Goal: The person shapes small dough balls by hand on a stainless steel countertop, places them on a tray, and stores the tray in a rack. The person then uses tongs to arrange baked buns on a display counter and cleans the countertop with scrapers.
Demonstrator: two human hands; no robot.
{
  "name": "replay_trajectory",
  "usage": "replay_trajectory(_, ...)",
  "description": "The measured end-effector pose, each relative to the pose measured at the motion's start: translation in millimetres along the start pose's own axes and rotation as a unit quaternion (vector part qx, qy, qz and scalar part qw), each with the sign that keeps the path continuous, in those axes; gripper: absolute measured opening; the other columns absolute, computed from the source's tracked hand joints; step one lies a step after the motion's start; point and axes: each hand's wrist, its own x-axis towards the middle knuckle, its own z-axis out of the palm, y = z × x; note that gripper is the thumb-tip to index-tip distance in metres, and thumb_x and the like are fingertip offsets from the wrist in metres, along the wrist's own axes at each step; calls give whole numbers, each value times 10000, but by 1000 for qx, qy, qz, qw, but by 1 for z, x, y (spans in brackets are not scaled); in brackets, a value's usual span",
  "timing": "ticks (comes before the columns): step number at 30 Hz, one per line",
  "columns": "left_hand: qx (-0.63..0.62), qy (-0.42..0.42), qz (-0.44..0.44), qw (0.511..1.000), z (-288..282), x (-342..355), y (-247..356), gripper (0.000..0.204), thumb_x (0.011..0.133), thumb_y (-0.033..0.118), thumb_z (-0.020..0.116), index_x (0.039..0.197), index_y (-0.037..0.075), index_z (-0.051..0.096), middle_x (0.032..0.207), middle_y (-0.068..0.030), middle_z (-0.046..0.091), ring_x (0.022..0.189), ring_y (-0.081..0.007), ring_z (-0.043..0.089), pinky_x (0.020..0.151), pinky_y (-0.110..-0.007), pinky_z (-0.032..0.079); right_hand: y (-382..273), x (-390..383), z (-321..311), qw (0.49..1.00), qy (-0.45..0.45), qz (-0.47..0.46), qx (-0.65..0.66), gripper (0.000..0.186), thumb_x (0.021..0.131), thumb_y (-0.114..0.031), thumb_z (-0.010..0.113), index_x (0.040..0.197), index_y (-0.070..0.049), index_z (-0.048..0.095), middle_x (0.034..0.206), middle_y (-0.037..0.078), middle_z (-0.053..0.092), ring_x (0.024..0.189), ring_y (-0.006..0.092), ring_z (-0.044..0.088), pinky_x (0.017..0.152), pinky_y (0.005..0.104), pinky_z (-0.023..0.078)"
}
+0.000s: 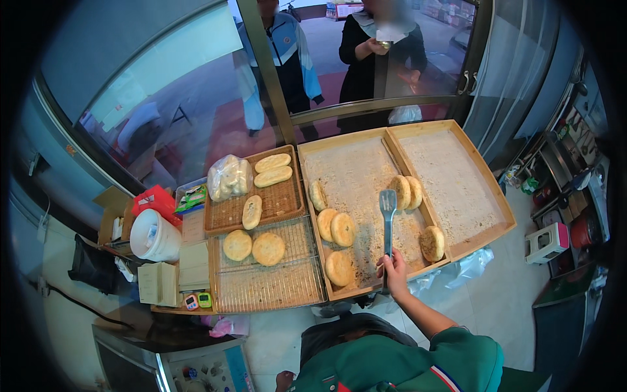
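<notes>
My right hand (393, 269) is closed around a pair of metal tongs (388, 225) with a slotted flat head. The tongs' head points away from me, above the wooden tray (362, 157) and just left of two round flatbreads (407, 193) that lean on the divider. No bread shows in the tongs. To the right, a browned flatbread (432, 244) stands by the near end of the divider. Left of the tongs, several round flatbreads (342, 230) line the tray's left side. My left hand (284, 380) shows only partly at the lower edge, its fingers not distinguishable.
Left of the tray, a wicker basket (228, 223) holds long breads and a bag of buns. Two round breads (268, 249) lie on a wire rack (268, 287). A white bucket (149, 243) stands farther left. Behind the window, two people (385, 59) stand facing the counter.
</notes>
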Motion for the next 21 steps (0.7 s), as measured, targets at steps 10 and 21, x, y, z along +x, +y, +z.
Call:
replay_trajectory(10, -26, 8, -25, 999, 23, -6, -19, 395, 954, 350, 448, 852, 119, 752, 860, -146, 721, 805, -362, 680, 733, -481, 536, 4, 9, 47, 997, 13, 57, 49, 253, 1054, -339, 488, 968, -102, 483, 733, 47, 582, 464, 116, 528, 394, 257, 438)
replay_trajectory(21, -69, 120, -42, 989, 40, -92, -89, 419, 990, 354, 441, 815, 135, 752, 844, -145, 717, 812, -353, 681, 755, -439, 535, -1, -44, 141, 991, -131, 1, 17, 199, 1049, -286, 519, 1013, -91, 498, 733, 20, 547, 498, 81, 497, 429, 227, 401)
